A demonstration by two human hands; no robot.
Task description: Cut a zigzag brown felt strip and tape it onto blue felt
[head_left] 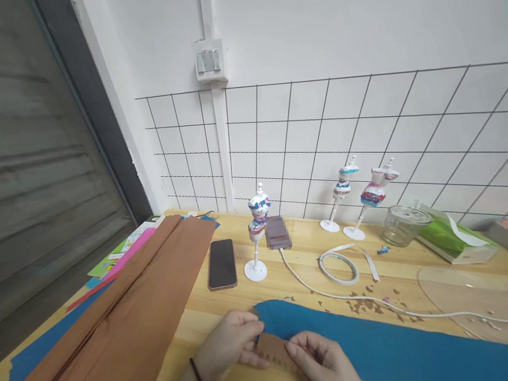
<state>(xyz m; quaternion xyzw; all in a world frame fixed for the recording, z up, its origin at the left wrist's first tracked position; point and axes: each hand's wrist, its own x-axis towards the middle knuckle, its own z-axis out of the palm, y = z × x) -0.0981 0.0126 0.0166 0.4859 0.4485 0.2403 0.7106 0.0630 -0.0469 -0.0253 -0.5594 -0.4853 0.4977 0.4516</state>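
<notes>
Head view: brown strip (273,347) spans from left fingers (254,328) to right fingers (302,356).

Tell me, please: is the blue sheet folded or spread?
Spread, where visible: the blue sheet lies long and wide across the table, with no fold line showing. Behind the right hand, I cannot tell.

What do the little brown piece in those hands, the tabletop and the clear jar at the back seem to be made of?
Brown piece: probably paper or thin fabric, matte; it looks thin, with a notched edge.
Tabletop: wood or a wood-look surface, smooth; pale grain bands run along it.
Clear jar: glass or rigid plastic, glossy; it is see-through with bright highlights.
</notes>
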